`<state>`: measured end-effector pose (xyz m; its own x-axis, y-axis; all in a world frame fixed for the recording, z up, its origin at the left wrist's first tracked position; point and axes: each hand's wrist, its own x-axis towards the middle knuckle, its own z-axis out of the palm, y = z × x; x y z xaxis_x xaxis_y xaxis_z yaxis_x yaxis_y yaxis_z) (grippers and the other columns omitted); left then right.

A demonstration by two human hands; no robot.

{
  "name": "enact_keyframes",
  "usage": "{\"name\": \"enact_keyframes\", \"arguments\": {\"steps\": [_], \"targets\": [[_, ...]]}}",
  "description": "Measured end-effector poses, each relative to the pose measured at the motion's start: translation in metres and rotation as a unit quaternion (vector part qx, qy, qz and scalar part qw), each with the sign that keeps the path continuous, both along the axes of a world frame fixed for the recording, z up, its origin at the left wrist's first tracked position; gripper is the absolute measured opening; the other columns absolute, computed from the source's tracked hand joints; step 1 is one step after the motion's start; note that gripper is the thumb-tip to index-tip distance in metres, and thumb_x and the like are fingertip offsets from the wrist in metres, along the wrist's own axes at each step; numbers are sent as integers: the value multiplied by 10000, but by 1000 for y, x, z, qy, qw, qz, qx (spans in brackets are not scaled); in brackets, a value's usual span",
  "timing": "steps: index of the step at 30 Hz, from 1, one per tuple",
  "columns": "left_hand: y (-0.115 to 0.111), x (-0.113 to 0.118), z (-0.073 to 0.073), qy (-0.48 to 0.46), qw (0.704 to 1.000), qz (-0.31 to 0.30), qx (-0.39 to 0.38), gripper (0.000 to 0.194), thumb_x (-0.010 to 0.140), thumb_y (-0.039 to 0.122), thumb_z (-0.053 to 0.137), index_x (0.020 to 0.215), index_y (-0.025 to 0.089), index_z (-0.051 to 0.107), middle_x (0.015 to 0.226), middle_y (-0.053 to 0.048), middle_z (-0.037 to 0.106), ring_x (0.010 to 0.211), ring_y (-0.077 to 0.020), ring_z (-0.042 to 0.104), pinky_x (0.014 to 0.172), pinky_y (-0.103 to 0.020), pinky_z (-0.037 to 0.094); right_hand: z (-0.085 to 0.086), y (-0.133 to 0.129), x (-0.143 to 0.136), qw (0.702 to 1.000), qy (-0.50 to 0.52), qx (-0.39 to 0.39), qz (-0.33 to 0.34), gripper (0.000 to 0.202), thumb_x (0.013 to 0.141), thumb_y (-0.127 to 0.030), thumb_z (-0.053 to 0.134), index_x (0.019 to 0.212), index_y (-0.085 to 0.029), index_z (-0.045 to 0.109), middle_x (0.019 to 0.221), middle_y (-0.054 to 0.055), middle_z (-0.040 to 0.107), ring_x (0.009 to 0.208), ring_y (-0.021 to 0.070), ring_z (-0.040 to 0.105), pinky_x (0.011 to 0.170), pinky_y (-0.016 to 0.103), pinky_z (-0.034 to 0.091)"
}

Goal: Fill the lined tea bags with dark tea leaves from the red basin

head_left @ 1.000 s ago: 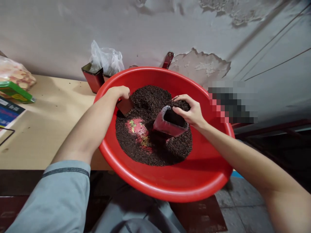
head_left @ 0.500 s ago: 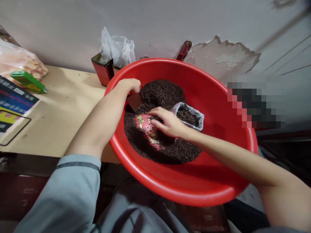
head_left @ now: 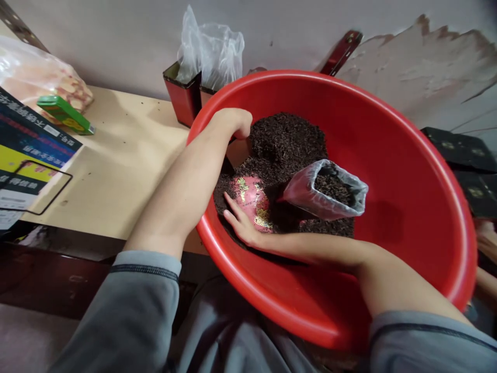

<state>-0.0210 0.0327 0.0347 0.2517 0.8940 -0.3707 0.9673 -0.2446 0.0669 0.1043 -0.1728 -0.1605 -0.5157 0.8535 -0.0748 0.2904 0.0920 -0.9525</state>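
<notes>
A big red plastic basin holds a heap of dark, dry loose leaves that look like tea. My left hand reaches over the basin's left rim, its fingers closed on the edge of a boxy tin that sits low against the leaves; the fingertips are partly hidden. Flat against the leaves near the front left wall lies my right hand, fingers spread and holding nothing. Beside it a pink patch with gold print shows through. A clear plastic bag full of leaves leans tilted in the basin's middle.
Behind the basin's left rim stand a red tin and another, with clear bags sticking out. The wooden table bears a green box, a large bag and a printed carton. Another person's hand shows at the right edge.
My right hand has moved from the heap's middle toward the basin's front left wall, fingers now spread. More of the filled bag shows. The view has shifted; my left hand stays at the tin.
</notes>
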Motion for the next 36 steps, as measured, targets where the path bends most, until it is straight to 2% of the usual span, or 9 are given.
{"name": "enact_keyframes", "arguments": {"steps": [4,8,15,20,23,25,29,33,36], "targets": [[1,-1,0,-13,1000,3,-8,595,725,114,665,1311,172,755,1078,-55,743,1160,-322,651,997,-367,473,7,-2,-8,999,13,23,-35,761,939,-761,549,1533,-285,571,1592,104,538,1516,289,450,1279,537,337],[1,-2,0,3,1000,2,-18,581,722,118,665,1289,185,770,1050,-56,753,1142,-311,662,971,-349,482,6,-4,-12,995,33,70,-70,460,951,-594,622,1194,-226,755,1206,110,691,1181,250,647,1109,447,509],[-2,-3,-3,39,999,8,-27,597,729,119,633,1308,184,767,1140,-82,784,1004,-264,720,914,-348,546,10,21,-19,993,64,92,-41,289,834,-466,650,918,-208,750,957,67,726,923,219,672,923,392,557],[-5,-5,0,51,999,-2,-16,608,713,123,641,1303,193,772,1197,-74,788,1108,-264,705,950,-302,532,44,38,-8,996,81,-9,-28,329,785,-512,684,853,-194,728,816,34,721,763,193,647,711,333,551],[-5,-6,2,47,999,5,-19,584,717,124,641,1278,203,784,1200,-64,788,1147,-263,696,966,-280,516,85,45,15,990,105,-57,-75,299,773,-492,731,829,-199,712,688,-8,654,596,140,552,535,273,463],[-6,-5,2,50,999,7,-20,570,723,123,634,1267,199,788,1185,-64,790,1158,-264,693,973,-277,513,116,53,39,986,116,-61,-107,260,775,-452,752,832,-200,718,676,-14,645,566,124,527,514,266,445],[-8,-3,4,72,997,4,-26,612,730,120,595,1316,173,765,1190,-81,787,1113,-273,709,984,-321,537,166,77,103,985,89,58,-135,257,815,-458,764,839,-205,731,777,14,709,648,137,602,638,315,520],[-11,-1,7,97,995,-8,-36,660,729,144,573,1370,161,731,1161,-81,793,1113,-279,713,972,-320,556,179,98,163,959,-11,225,-171,309,761,-494,822,874,-213,758,838,16,753,746,171,665,761,359,555],[-11,-1,8,103,994,-9,-32,640,736,151,571,1354,163,740,1136,-72,795,1127,-276,711,963,-299,553,176,101,190,949,-77,274,-134,289,790,-508,807,868,-231,783,909,37,781,853,213,715,865,401,580]]}}
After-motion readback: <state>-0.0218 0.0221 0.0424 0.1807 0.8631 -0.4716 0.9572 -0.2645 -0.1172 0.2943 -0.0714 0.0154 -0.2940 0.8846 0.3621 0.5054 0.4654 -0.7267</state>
